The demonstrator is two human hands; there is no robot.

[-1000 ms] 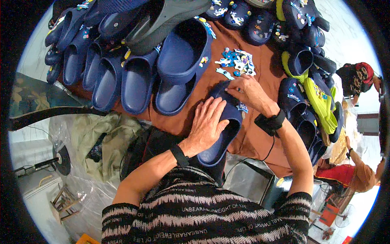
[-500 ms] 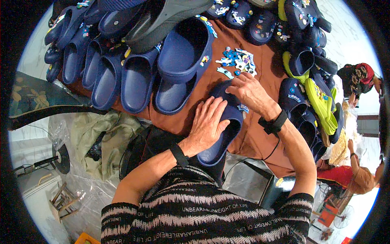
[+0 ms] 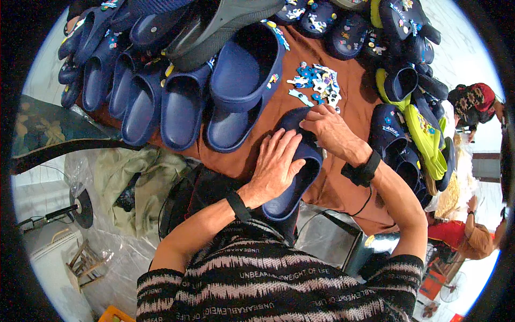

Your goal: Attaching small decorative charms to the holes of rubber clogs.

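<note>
A navy foam clog [image 3: 283,202] lies in front of me at the near edge of the cloth, its heel toward my body. My left hand [image 3: 272,167] holds it by the left side, fingers stretched over the upper and thumb at the foot opening. Above the toe, my right hand [image 3: 329,129] has its fingers pinched together against the upper. Whatever is between those fingertips is hidden. Just beyond the right hand lies a small pile of shoe charms [image 3: 320,83] in blue, white and yellow.
Navy clogs [image 3: 182,110] line the cloth's left side, with a grey clog [image 3: 222,32] stacked above. More decorated clogs [image 3: 387,129] and a lime-green clog [image 3: 426,139] crowd the right on the brown cloth [image 3: 343,188]. Other people [image 3: 475,236] are at the far right.
My right hand has shifted slightly down and now covers the charm seen on the clog's upper before. My left hand stays on the clog. The view has moved slightly.
</note>
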